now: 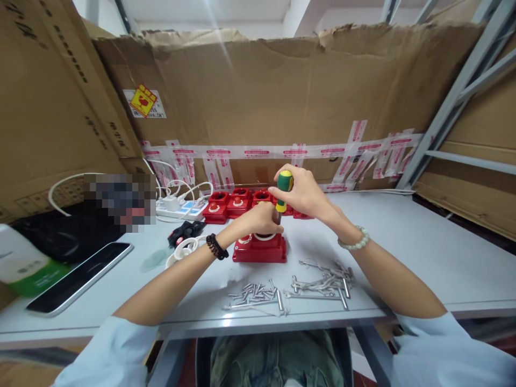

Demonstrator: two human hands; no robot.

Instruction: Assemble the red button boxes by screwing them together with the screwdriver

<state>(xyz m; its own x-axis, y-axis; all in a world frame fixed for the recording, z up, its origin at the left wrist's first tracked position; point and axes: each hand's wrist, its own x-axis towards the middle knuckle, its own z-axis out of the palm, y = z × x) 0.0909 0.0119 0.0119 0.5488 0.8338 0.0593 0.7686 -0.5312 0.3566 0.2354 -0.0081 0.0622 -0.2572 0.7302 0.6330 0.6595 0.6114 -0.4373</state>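
A red housing (260,252) with white rings on top sits on the table in front of me. My right hand (302,189) grips the green and yellow handle of a screwdriver (285,183), which stands almost upright above the housing's right side. Curled over the housing's top, my left hand (264,217) has its fingers closed near the screwdriver shaft; what they pinch is hidden. The screwdriver's tip is hidden too. Closer to me lie a pile of small screws (253,292) and several metal T-shaped bars with cords (322,282).
Several more red housings (217,207) line the back of the table (403,247). To the left are white rings (186,250), a power strip (185,208) with cables, a black tablet-like device (83,277) and a green-white pack (30,266). Cardboard (262,97) walls the back; a metal frame (447,107) stands right.
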